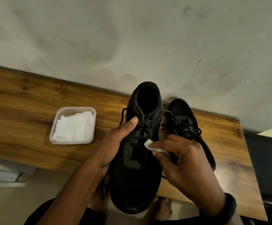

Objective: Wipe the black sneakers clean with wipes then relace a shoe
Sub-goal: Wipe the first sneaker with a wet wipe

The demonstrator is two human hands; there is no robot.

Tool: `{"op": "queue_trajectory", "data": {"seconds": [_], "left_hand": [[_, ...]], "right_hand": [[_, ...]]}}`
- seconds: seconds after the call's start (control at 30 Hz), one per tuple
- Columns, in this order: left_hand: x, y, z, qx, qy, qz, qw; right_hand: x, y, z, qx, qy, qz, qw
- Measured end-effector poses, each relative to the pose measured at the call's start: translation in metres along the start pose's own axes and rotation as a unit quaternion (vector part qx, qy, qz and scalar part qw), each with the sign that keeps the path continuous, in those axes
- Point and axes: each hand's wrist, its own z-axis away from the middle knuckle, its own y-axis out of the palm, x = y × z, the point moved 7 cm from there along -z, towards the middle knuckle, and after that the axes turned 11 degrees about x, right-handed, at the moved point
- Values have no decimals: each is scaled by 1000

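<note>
A black sneaker (pixel 135 176) is lifted above the table's near edge, toe towards me, heel opening away. My left hand (pixel 115 143) grips its left side, thumb lying along the laces. My right hand (pixel 182 161) pinches a small crumpled white wipe (pixel 154 147) against the right side of the laced area. The second black sneaker (pixel 185 122) lies on the wooden table (pixel 26 103) just right of the held one, partly hidden behind my right hand. Loose lace ends hang on both shoes.
A clear plastic container (pixel 72 125) with white wipes inside stands on the table left of the shoes. A grey wall runs behind the table. My bare feet (pixel 163 208) show below the table edge. A dark object sits at the far right.
</note>
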Motion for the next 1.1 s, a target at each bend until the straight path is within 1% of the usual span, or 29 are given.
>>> {"op": "queue_trajectory", "data": {"seconds": [0.1,0.13,0.17,0.27,0.33,0.43,0.53,0.6,0.67,0.7,0.73,0.8,0.87,0.93,1.0,1.03,1.1], "left_hand": [[2,-3,-2,-13,-6,11,1000],[1,-2,-2,-19,-7,22,1000],[1,-1,-2,-21,-6,33,999],[1,4,-3,-17,-2,97,995],[0,8,-2,-10,5,150,989],[0,10,-3,0,15,202,979],[-1,9,-2,-2,17,224,974],[0,11,-2,11,10,217,976],[1,14,-2,22,2,203,979],[2,15,-3,25,-1,196,980],[3,16,-4,29,-5,193,981],[6,18,-3,47,-8,191,981],[7,20,-4,61,-1,173,983],[7,19,-4,61,8,153,986],[8,17,-4,67,7,149,986],[8,18,-3,78,3,148,986],[9,19,-3,89,-1,125,988]], "right_hand": [[3,12,1,130,-13,-18,991],[4,15,2,161,-15,-25,987],[6,15,3,162,-16,-26,986],[7,1,2,58,-1,-20,998],[6,-3,3,18,23,-9,1000],[16,7,5,29,39,33,998],[34,20,5,32,27,71,997],[42,28,3,55,5,47,997],[44,33,2,87,-15,-8,996],[43,31,2,71,-18,-25,997],[41,24,2,36,-19,-35,999],[34,11,1,-52,-13,-42,998],[28,2,1,-125,-1,-26,992],[23,2,-2,-153,5,-1,988],[23,9,-6,-121,-4,8,993],[25,14,-8,-83,-13,13,996],[30,26,-9,34,-43,30,998]]}}
